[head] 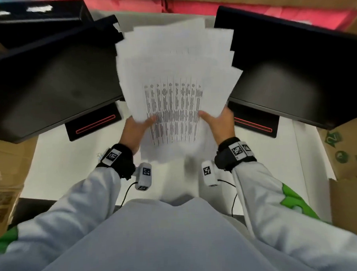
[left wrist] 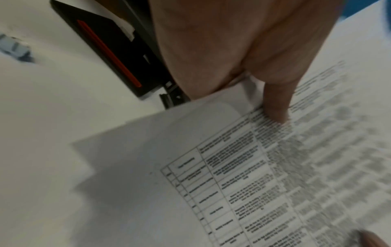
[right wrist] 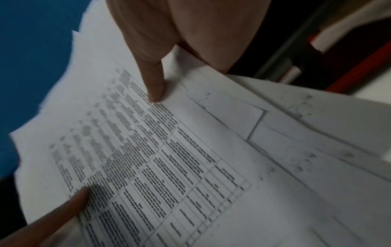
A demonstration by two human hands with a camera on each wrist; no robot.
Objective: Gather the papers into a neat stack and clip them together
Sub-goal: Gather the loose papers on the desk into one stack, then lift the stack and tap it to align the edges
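both hands grasp a fanned bundle of papers (head: pixel 177 78) above the white table (head: pixel 58 161).
left hand (head: pixel 137 128) and right hand (head: pixel 219 122) pinch the near corners, thumbs on top; long axis runs away from the person, between two black monitors (head: pixel 54 79); edges uneven, top sheet a printed table.

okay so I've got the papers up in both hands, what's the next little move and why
Probably stand the papers on edge and tap them on the white table. Left hand and right hand each have a grip, but the far edges fan unevenly.
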